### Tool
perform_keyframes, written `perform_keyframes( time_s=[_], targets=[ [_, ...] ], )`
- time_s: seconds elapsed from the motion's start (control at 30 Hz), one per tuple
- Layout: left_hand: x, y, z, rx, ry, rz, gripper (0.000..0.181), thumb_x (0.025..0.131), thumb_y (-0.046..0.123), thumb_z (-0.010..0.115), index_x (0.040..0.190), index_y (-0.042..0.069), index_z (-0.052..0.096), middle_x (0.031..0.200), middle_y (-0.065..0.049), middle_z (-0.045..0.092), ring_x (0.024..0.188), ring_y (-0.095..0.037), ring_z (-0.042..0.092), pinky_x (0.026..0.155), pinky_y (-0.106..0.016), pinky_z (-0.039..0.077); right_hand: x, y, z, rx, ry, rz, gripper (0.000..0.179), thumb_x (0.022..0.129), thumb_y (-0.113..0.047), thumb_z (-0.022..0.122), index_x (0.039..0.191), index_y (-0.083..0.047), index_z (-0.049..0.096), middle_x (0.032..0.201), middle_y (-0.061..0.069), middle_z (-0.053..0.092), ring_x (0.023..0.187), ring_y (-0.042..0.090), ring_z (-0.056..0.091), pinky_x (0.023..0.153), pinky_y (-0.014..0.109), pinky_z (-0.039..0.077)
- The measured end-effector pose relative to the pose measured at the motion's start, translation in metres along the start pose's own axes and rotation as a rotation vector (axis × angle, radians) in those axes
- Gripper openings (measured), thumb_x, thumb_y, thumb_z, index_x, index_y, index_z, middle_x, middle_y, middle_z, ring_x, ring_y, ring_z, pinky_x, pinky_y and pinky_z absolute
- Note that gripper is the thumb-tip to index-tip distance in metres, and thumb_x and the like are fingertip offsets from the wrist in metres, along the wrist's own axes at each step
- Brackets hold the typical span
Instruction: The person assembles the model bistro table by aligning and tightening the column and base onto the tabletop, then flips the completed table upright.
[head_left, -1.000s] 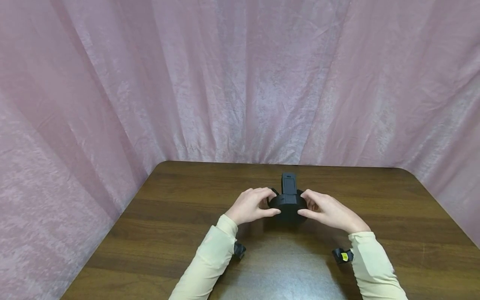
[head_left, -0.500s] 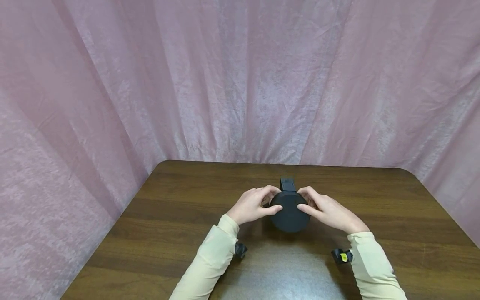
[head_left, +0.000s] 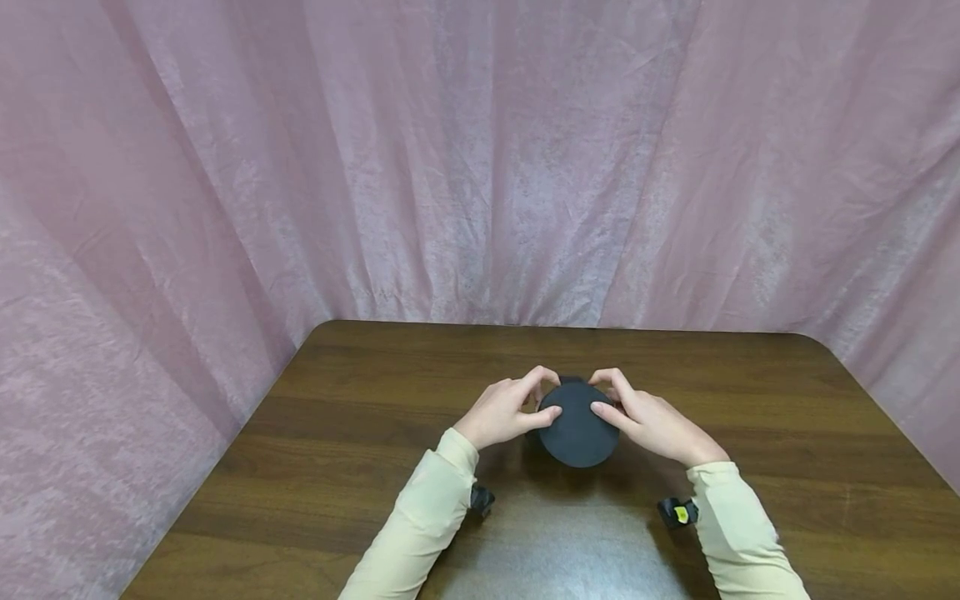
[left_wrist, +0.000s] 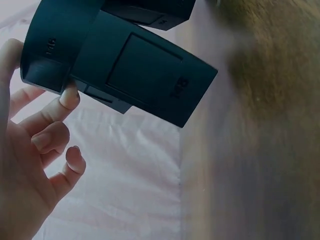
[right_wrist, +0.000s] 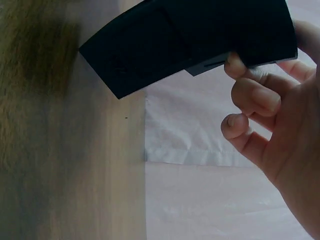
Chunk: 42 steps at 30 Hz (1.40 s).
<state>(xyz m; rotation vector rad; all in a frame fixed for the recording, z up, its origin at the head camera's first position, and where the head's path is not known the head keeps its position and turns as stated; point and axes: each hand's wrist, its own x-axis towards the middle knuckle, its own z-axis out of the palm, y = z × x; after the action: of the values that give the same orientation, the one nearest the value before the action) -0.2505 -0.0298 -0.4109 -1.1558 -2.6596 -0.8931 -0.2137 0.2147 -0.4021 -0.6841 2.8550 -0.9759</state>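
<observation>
Both hands hold a black round plastic piece [head_left: 579, 427] with block-like arms above the table, its flat disc face turned to the head camera. My left hand [head_left: 501, 410] pinches its left edge, thumb on the face and fingertips behind. On the opposite edge my right hand [head_left: 651, 419] grips the same way. In the left wrist view a rectangular arm [left_wrist: 145, 67] with moulded marks juts from the curved rim [left_wrist: 55, 45]. The right wrist view shows a dark arm [right_wrist: 145, 50] above the curled fingers. In the head view the arms are mostly hidden behind the disc.
The brown wooden table [head_left: 360, 392] extends around the hands, with rounded far corners. A pink curtain [head_left: 480, 167] hangs behind it and along the sides. Small black wrist devices [head_left: 677, 513] sit under the sleeves.
The black piece has tilted, bringing its disc face toward the head camera. Its upright arm has swung back and down out of sight, while both hands stay at the edges, fingertips slightly higher.
</observation>
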Motion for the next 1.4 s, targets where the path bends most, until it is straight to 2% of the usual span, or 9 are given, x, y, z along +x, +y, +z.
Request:
perform_keyframes(
  time_s=[0.17, 0.37, 0.73, 0.8, 0.9, 1.03, 1.17, 1.3, 1.4],
  targets=[
    [0.0, -0.001, 0.003, -0.02, -0.013, -0.057, 0.035, 0.086, 0.051, 0.047, 0.117, 0.036, 0.042, 0.079, 0.014, 0.052, 0.053, -0.004, 0.045, 0.05, -0.02, 0.038, 0.002, 0.002, 0.003, -0.013, 0.01, 0.024, 0.043, 0.089, -0.055, 0.035, 0.124, -0.03, 0.03, 0.118, 0.011, 0.058, 0.107, 0.026, 0.058, 0.08, 0.043, 0.047],
    [0.001, -0.003, 0.006, -0.037, 0.001, -0.111, 0.035, 0.087, 0.052, 0.045, 0.118, 0.038, 0.042, 0.081, 0.012, 0.054, 0.059, -0.004, 0.048, 0.051, -0.02, 0.039, 0.005, 0.004, 0.004, -0.044, 0.019, 0.036, 0.043, 0.09, -0.054, 0.034, 0.124, -0.028, 0.03, 0.107, 0.007, 0.061, 0.092, 0.019, 0.061, 0.072, 0.037, 0.047],
    [-0.001, -0.01, 0.012, -0.055, 0.012, -0.192, 0.036, 0.089, 0.053, 0.04, 0.12, 0.035, 0.043, 0.084, 0.011, 0.055, 0.063, -0.006, 0.05, 0.056, -0.021, 0.04, 0.0, 0.006, 0.002, -0.021, -0.054, 0.065, 0.062, 0.08, -0.061, 0.048, 0.132, -0.045, 0.02, 0.084, -0.004, 0.053, 0.066, 0.009, 0.05, 0.058, 0.026, 0.04],
    [-0.001, -0.01, 0.012, -0.039, 0.003, -0.198, 0.036, 0.089, 0.052, 0.04, 0.12, 0.034, 0.043, 0.082, 0.01, 0.055, 0.063, -0.006, 0.05, 0.055, -0.021, 0.04, -0.001, 0.005, 0.002, -0.023, -0.069, 0.085, 0.062, 0.079, -0.063, 0.048, 0.132, -0.049, 0.018, 0.083, -0.005, 0.052, 0.068, 0.009, 0.05, 0.06, 0.026, 0.04],
    [-0.001, -0.011, 0.013, -0.032, -0.022, -0.209, 0.036, 0.089, 0.052, 0.041, 0.12, 0.034, 0.043, 0.081, 0.01, 0.054, 0.062, -0.006, 0.05, 0.055, -0.021, 0.04, -0.002, 0.007, 0.004, 0.001, -0.101, 0.094, 0.063, 0.08, -0.062, 0.048, 0.133, -0.048, 0.018, 0.094, -0.006, 0.054, 0.078, 0.008, 0.054, 0.069, 0.029, 0.043],
    [-0.003, -0.013, 0.013, -0.049, -0.063, -0.216, 0.038, 0.088, 0.054, 0.04, 0.122, 0.037, 0.042, 0.08, 0.01, 0.054, 0.063, -0.006, 0.05, 0.056, -0.022, 0.04, -0.002, 0.011, 0.007, 0.122, -0.171, 0.088, 0.063, 0.085, -0.054, 0.047, 0.138, -0.039, 0.015, 0.11, -0.001, 0.054, 0.093, 0.011, 0.057, 0.08, 0.034, 0.044],
    [-0.004, -0.012, 0.011, -0.03, -0.082, -0.185, 0.037, 0.09, 0.052, 0.039, 0.124, 0.04, 0.042, 0.083, 0.011, 0.055, 0.067, -0.006, 0.051, 0.06, -0.022, 0.041, -0.002, 0.012, 0.009, 0.221, -0.226, 0.097, 0.06, 0.089, -0.048, 0.045, 0.138, -0.041, 0.011, 0.113, 0.005, 0.053, 0.1, 0.016, 0.056, 0.083, 0.038, 0.044],
    [-0.003, -0.011, 0.01, -0.021, -0.071, -0.169, 0.033, 0.091, 0.048, 0.04, 0.123, 0.041, 0.045, 0.082, 0.011, 0.055, 0.066, -0.007, 0.05, 0.06, -0.022, 0.041, -0.001, 0.012, 0.01, 0.218, -0.239, 0.124, 0.06, 0.089, -0.048, 0.044, 0.137, -0.043, 0.009, 0.113, 0.007, 0.053, 0.098, 0.02, 0.055, 0.082, 0.037, 0.042],
    [0.0, -0.01, 0.012, -0.037, -0.048, -0.196, 0.031, 0.091, 0.047, 0.041, 0.121, 0.042, 0.047, 0.08, 0.01, 0.056, 0.065, -0.006, 0.05, 0.057, -0.021, 0.041, 0.001, 0.013, 0.01, 0.211, -0.245, 0.135, 0.059, 0.09, -0.047, 0.043, 0.138, -0.043, 0.007, 0.109, 0.008, 0.054, 0.09, 0.021, 0.055, 0.078, 0.036, 0.041]
  ],
)
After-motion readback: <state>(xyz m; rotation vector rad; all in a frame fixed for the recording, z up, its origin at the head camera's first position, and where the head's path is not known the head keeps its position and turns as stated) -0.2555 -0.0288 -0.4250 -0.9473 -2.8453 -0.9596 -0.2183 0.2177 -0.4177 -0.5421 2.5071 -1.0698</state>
